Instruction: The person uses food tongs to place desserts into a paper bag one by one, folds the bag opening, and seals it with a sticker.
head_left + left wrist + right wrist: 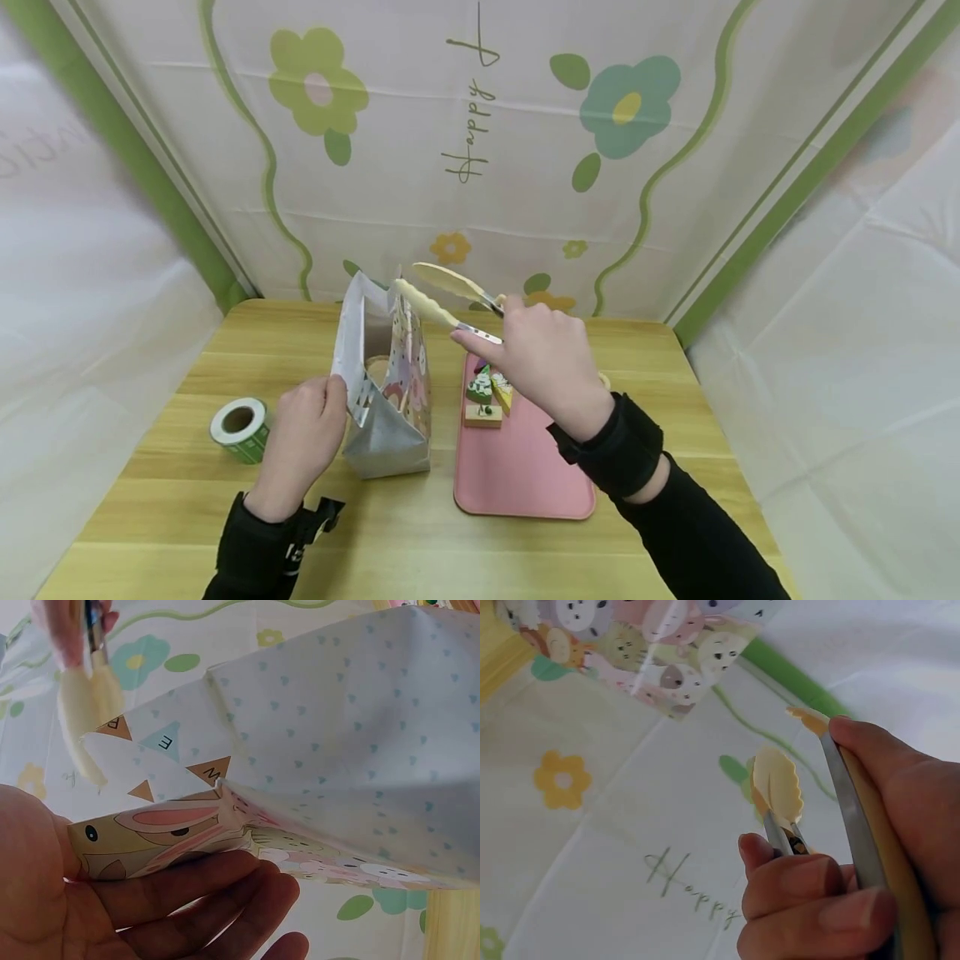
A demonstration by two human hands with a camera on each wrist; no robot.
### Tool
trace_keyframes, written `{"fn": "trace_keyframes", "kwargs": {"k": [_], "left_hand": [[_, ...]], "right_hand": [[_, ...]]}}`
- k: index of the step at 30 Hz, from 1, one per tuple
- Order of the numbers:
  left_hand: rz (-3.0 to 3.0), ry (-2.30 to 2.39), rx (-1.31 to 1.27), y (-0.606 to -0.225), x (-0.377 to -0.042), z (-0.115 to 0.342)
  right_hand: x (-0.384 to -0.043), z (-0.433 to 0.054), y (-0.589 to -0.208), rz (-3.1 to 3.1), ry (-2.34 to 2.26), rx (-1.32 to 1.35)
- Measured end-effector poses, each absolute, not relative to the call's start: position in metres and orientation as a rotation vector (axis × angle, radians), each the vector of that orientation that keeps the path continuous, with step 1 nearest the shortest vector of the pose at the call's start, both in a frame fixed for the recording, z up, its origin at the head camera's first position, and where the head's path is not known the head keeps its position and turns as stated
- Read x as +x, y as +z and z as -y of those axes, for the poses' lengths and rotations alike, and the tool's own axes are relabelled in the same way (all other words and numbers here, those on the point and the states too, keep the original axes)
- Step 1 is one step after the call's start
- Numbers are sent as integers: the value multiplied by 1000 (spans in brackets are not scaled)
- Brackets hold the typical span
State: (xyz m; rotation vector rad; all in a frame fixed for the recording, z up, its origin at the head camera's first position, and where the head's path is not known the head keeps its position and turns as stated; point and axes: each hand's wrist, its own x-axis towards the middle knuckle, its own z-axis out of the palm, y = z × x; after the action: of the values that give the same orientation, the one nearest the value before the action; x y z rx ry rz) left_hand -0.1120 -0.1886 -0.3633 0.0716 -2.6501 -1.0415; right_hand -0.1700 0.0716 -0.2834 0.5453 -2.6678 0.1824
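A paper bag (pixel 390 450) with cartoon animals stands upright on the table, its mouth spread. My left hand (pixel 309 429) pinches the near left edge of the mouth; in the left wrist view the thumb side and fingers lie on either side of the bag's rim (pixel 150 840). Inside, a round tan item (pixel 377 367) shows in part. Above and right of the bag, my right hand (pixel 551 358) grips a pair of tongs (pixel 480 332) with cream tips. The tips are apart, with nothing between them, close to the bag's top edge.
A pink tray (pixel 521 467) lies right of the bag, holding several small toy cake pieces (pixel 483 415) at its left side, partly hidden under the right hand. A roll of green labels (pixel 242 427) sits left of the left hand. Printed cloth walls (pixel 480 208) surround the wooden table (pixel 420 550).
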Motion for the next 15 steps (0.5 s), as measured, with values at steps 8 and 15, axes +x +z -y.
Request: {"fn": "trace_keyframes", "kwargs": {"k": [8, 15], "left_hand": [[2662, -1058, 69, -364, -112, 188], [2668, -1072, 89, -364, -112, 188]], "right_hand": [[-175, -108, -317, 2875, 426, 311], [-174, -137, -362, 2911, 465, 211]]}}
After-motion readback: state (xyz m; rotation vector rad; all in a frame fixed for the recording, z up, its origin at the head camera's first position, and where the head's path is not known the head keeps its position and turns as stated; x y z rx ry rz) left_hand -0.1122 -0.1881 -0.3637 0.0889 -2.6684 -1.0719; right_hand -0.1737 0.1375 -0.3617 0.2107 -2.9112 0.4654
